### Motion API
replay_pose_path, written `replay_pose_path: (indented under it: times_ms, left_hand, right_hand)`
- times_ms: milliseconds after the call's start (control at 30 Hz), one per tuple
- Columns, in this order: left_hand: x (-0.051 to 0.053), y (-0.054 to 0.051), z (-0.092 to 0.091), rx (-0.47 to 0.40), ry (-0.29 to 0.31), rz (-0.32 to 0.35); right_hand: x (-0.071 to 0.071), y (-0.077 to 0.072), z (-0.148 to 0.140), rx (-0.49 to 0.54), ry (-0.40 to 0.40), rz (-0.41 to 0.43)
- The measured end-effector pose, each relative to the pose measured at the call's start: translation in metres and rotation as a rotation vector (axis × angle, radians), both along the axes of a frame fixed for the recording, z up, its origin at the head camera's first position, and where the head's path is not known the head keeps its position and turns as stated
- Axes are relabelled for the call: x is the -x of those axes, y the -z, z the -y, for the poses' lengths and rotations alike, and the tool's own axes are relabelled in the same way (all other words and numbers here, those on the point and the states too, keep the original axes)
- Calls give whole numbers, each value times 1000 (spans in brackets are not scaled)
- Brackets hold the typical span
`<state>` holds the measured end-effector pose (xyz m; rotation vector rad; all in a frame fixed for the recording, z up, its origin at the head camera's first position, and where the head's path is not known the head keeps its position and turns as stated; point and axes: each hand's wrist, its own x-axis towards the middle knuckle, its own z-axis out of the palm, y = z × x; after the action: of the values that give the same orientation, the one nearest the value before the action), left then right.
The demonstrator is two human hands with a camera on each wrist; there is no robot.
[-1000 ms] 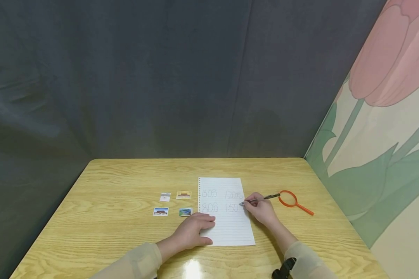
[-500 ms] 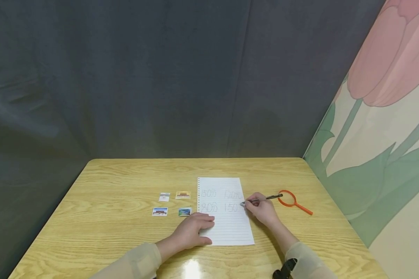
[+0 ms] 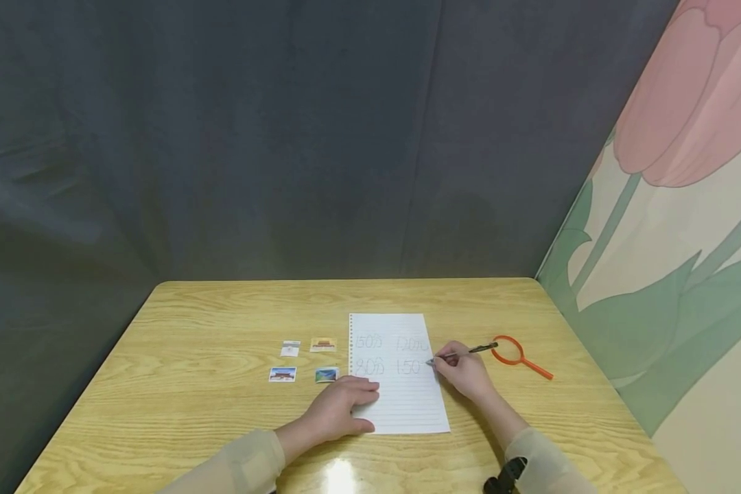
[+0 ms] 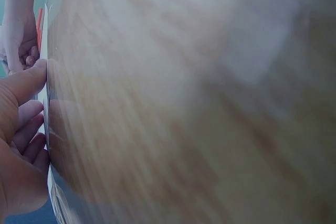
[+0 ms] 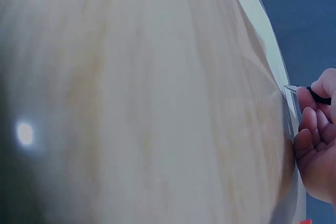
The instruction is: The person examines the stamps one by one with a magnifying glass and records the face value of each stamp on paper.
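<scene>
A lined sheet of paper (image 3: 407, 408) lies on the table, with handwritten figures in two rows on its upper half. My right hand (image 3: 464, 374) pinches a dark pen (image 3: 483, 348) at the sheet's right edge, its tip by the end of the lower row. In the right wrist view the pen (image 5: 316, 97) shows between thumb and fingers of the right hand (image 5: 317, 145). My left hand (image 3: 339, 409) rests with fairly straight fingers on the sheet's lower left. The left wrist view shows the left hand (image 4: 21, 135) flat against the surface.
Several small stamp-like pictures lie left of the sheet, among them a landscape one (image 3: 326, 374), a yellow one (image 3: 324, 345), a pale one (image 3: 290, 348) and a building one (image 3: 283, 374). An orange magnifying glass (image 3: 538, 370) lies right of the pen on the wooden table (image 3: 179, 384).
The pen in my right hand has shifted only slightly at the end of the lower row. The left hand stays in place on the sheet.
</scene>
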<state>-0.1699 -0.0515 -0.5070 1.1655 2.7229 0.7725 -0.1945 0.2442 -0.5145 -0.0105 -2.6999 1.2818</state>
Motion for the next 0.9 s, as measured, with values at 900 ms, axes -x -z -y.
replay_pose_path:
  times_ms: [900]
  left_hand:
    - [1,1,0,-12,12,0]
  right_hand:
    - [-3,-2,3,4,-4,48]
